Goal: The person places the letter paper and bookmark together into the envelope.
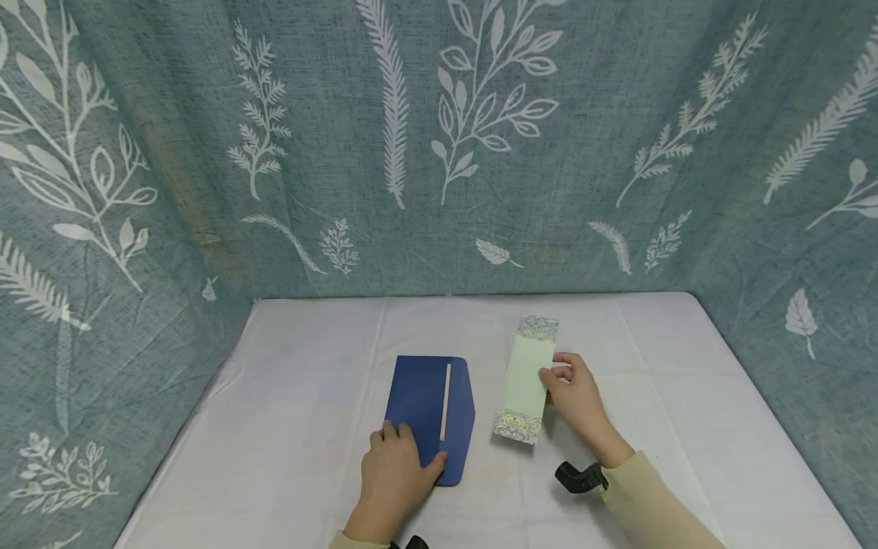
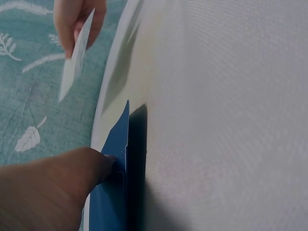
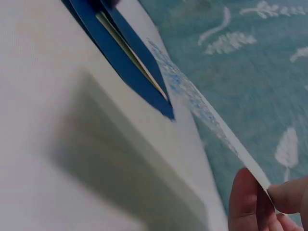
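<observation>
A dark blue envelope (image 1: 420, 389) lies left of the table's middle with its flap on the right. A narrow pale strip (image 1: 445, 400) shows along its opening. My left hand (image 1: 398, 473) grips the envelope near its front end; in the left wrist view the thumb (image 2: 91, 166) presses on it, while the fingers beneath are hidden. To the right, my right hand (image 1: 579, 396) pinches the long edge of a pale green folded-looking card (image 1: 528, 374) with lacy patterned bands at both ends. The card is tilted and held above the cloth, casting a shadow (image 3: 130, 163).
A white cloth (image 1: 295, 381) covers the table. Behind and at both sides hangs a teal curtain (image 1: 329, 152) with white leaf prints. A black wrist device (image 1: 579, 478) sits at the right cuff.
</observation>
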The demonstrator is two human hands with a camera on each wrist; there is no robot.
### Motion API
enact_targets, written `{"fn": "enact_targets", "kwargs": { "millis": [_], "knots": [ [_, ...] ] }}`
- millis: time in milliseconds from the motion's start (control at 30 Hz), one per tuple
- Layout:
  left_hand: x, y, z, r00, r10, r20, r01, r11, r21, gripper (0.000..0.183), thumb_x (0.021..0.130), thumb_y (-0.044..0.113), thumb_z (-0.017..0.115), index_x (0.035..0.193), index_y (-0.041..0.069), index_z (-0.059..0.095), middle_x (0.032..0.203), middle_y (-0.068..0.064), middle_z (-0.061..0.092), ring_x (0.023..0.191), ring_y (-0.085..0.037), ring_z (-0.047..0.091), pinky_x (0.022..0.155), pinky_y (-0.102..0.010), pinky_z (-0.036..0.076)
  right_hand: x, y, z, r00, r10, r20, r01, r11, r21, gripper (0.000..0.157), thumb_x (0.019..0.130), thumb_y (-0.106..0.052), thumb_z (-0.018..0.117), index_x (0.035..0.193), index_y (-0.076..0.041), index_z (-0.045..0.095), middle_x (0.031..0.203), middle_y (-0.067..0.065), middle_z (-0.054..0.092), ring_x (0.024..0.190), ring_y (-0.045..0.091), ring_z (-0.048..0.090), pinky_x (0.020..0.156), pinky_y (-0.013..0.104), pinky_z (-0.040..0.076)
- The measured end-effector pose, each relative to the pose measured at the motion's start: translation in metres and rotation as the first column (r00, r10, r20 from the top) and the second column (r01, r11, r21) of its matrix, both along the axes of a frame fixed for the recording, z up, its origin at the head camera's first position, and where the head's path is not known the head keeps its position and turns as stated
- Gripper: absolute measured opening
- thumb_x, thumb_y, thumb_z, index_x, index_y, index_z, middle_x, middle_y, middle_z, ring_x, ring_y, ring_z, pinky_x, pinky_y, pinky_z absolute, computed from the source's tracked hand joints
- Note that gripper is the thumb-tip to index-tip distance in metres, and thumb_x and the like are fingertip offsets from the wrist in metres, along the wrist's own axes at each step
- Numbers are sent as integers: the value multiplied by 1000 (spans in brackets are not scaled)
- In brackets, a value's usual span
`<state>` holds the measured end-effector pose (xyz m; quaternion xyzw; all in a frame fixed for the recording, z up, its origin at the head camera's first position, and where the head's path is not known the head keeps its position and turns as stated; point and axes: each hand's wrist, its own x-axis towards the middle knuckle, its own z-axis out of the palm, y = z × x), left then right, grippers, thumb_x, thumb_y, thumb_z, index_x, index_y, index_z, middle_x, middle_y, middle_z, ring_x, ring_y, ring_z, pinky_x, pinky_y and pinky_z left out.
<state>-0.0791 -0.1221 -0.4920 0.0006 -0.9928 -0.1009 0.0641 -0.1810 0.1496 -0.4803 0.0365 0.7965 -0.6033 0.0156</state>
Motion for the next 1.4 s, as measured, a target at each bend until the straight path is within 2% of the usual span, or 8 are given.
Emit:
{"fn": "enact_targets", "kwargs": {
  "millis": [233,400,667,1167,1400],
  "knots": [
    [-1,0,-2,1000,3,1,-3,1000,7,87,76,61,70,116,-16,59,118,-38,53,103,-49,54,64,-51,53,-1,-35,-14,1000,21,-9,-21,999,37,37,93,-12,61,125,1,46,86,10,63,60,15,55,56,28,45],
    [-1,-1,-3,1000,4,2,-4,1000,7,88,76,61,70,116,-16,58,119,-38,53,104,-49,54,66,-52,53,0,-48,-19,998,49,-28,-49,999,14,36,93,-9,61,124,3,46,87,12,63,59,14,55,55,28,46],
    [-2,-1,-2,1000,3,9,-3,1000,6,89,76,62,70,118,-16,58,121,-39,52,106,-50,53,67,-52,53,2,-56,-17,998,56,-34,-56,998,23,35,93,-9,60,124,3,46,86,12,62,58,15,54,55,29,45],
    [-2,-2,-6,1000,3,-16,-3,1000,-2,89,76,62,69,116,-16,59,118,-38,54,103,-49,55,66,-52,54,2,-67,-24,996,83,-44,-82,997,6,33,93,-6,60,121,3,46,83,10,60,54,15,52,52,30,45],
    [-3,-2,-5,1000,6,0,-6,1000,0,90,75,62,70,116,-17,59,119,-38,53,104,-49,54,67,-52,53,4,-71,-26,995,86,-40,-86,996,10,32,92,-5,59,121,4,47,82,10,59,55,14,51,52,29,44]
  ]
}}
